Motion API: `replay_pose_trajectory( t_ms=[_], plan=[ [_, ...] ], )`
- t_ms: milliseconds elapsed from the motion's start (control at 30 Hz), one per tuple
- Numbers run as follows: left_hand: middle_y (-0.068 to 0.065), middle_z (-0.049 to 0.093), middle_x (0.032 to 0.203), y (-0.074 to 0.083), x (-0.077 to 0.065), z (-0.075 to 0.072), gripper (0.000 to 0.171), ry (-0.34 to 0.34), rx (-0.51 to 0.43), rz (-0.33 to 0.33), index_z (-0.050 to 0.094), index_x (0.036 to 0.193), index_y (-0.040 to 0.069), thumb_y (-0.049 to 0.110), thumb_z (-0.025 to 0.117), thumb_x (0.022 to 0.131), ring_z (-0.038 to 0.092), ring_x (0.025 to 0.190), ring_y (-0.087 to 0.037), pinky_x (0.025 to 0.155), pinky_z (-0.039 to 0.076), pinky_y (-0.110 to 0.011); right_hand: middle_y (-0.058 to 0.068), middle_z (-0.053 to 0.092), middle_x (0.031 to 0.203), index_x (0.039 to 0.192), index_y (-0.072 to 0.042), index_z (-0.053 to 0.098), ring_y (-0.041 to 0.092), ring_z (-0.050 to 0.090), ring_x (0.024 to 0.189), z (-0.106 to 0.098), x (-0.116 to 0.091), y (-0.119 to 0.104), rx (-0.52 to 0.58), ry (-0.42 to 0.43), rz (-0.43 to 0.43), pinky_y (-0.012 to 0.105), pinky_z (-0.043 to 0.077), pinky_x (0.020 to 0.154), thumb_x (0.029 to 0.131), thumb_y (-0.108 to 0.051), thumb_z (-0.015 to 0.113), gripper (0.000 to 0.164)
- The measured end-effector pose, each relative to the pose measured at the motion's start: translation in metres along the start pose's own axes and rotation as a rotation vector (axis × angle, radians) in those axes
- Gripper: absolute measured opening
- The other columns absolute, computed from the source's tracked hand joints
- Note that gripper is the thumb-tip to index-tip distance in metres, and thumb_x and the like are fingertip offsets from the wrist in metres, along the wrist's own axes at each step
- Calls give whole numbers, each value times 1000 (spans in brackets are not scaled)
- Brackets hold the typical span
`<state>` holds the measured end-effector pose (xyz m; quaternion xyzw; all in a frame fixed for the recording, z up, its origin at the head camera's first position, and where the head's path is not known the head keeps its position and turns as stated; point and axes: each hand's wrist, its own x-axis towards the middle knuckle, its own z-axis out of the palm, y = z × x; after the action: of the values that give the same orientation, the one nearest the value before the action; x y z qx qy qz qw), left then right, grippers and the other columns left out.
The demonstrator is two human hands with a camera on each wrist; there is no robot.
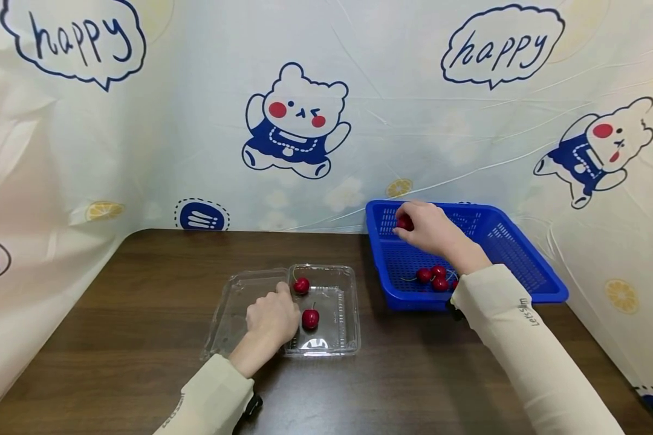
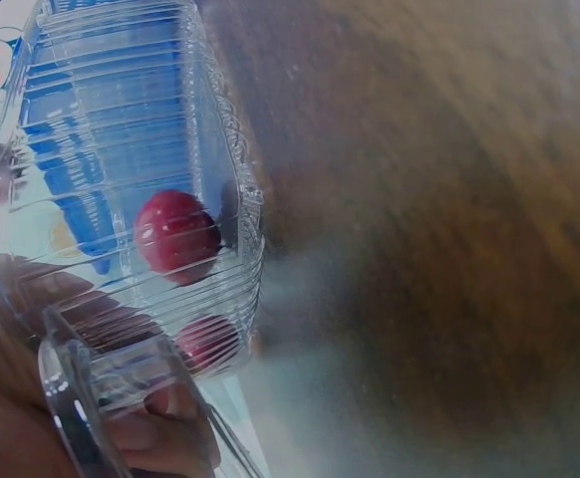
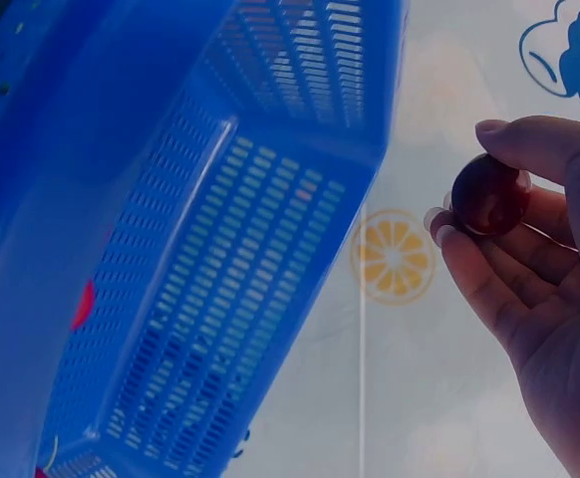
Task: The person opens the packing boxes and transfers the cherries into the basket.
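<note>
Over the left part of the blue basket [image 1: 383, 287], my right hand [image 1: 427, 226] pinches a dark red cherry [image 3: 491, 195] between thumb and fingers. My left hand [image 1: 274, 314] grips the clear plastic clamshell box [image 1: 349, 314] at its fold, its fingers seen curled about the edge in the left wrist view. Inside the box's right half lie two cherries, one at the back [image 1: 301, 286] and one nearer the front [image 1: 310, 319]. The lid [image 1: 228, 308] lies folded out to the left, partly behind the left hand. Several cherries [image 1: 439, 283] with stems rest on the basket floor, partly hidden by the right forearm.
A dark brown wooden table [image 1: 141, 314] carries the box on the left and the basket on the right. A printed cloth [image 1: 196, 121] with bears and lemon slices stands behind and along both sides, close to the basket's back rim.
</note>
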<state>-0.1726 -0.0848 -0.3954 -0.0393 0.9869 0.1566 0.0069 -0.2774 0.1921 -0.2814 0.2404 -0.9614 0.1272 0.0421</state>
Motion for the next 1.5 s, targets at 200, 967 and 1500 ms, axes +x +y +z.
replay_pose_trajectory(
  t_ms=[200,967,1500],
  plan=[
    [-25,69,81,-1,-1,-1,20,-4,-1,4,50,92,-2,18,48,88,66,70,-44,53,51,-52,23,66,110,114,3,62,35,61,94,-3,-4,11,-9,-8,23,52,54,83,88,-15,67,32],
    [-25,70,83,-1,1,-1,24,-29,2,-7,50,96,-2,21,49,90,66,71,-43,54,51,-52,28,66,105,115,7,60,36,61,88,-11,-18,41,-25,-50,92,54,53,78,89,-14,65,34],
    [-26,70,84,-1,0,-1,22,-28,-1,-3,51,94,-2,20,48,90,66,73,-44,55,51,-53,28,66,98,111,10,60,35,61,83,-11,-23,60,-106,-117,130,55,52,77,88,-13,65,33]
  ],
)
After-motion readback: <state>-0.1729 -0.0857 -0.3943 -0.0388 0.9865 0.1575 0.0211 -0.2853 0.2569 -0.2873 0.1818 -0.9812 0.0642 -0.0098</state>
